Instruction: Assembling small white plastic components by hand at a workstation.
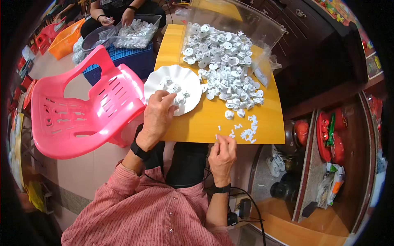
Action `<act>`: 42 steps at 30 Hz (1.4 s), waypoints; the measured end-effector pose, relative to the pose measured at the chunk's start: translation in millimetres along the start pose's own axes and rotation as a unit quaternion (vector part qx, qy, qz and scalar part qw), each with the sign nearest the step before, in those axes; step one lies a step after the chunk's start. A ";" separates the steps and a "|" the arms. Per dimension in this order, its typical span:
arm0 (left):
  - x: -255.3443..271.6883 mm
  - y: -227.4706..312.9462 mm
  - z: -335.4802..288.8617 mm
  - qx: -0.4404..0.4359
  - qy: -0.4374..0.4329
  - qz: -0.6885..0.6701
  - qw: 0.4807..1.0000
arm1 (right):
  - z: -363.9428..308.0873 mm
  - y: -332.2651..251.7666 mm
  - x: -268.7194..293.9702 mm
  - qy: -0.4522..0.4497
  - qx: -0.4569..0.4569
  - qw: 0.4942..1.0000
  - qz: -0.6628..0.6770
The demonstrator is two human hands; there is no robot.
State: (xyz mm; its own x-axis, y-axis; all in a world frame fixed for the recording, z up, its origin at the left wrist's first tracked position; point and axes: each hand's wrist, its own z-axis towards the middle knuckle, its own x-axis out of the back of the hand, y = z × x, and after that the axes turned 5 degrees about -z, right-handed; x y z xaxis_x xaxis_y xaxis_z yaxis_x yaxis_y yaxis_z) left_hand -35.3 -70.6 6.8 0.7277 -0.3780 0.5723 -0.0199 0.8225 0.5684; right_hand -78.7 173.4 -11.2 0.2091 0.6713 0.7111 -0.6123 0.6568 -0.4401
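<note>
My left hand (pixel 159 111) reaches over the right part of a scalloped white plate (pixel 154 76), its fingers curled down at several white plastic parts (pixel 180 98) lying in it. Whatever those fingertips hold is hidden. At the near table edge my right hand (pixel 223 153) is closed in a pinch, with a tiny white plastic piece (pixel 216 136) at the fingertips. Close beside it lies a scatter of small white pieces (pixel 249 133). A big heap of round white plastic parts (pixel 234 82) covers the far middle of the yellow table (pixel 188 129).
A clear plastic bin (pixel 262 28) lies behind the heap, with a clear bag (pixel 264 67) at its right. Left of the table stands a pink plastic chair (pixel 88 106). Beyond it, another person's hands work at a clear tub (pixel 137 35) of parts. Shelves (pixel 312 164) stand at right.
</note>
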 end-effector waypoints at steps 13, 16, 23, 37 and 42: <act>-96.7 83.9 12.1 -0.079 -0.198 -0.201 0.956 | -19.7 18.5 -10.0 0.003 0.061 0.996 -0.072; -112.1 88.7 22.1 -0.099 -0.259 -0.170 0.946 | -20.8 12.0 -10.8 0.089 0.047 0.993 -0.062; -125.5 82.4 26.8 -0.118 -0.301 -0.086 0.942 | -22.9 14.8 -5.9 0.086 -0.094 0.990 0.066; -44.3 55.8 -10.5 0.366 -0.296 -0.585 0.660 | -20.2 -0.4 12.2 0.088 -0.330 0.868 0.362; -43.1 38.4 -32.2 0.411 -0.253 -0.743 0.465 | -26.1 4.8 10.2 0.074 -0.337 0.870 0.353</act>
State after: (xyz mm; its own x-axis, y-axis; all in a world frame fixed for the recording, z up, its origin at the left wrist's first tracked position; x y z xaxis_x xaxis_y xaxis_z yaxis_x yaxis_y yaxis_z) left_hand -45.4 -9.0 -15.0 0.1068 -0.4915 -0.8643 -0.1589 -0.8666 0.4731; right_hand -59.5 192.4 -20.3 0.0883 0.9931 0.0766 -0.0526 0.0815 -0.9953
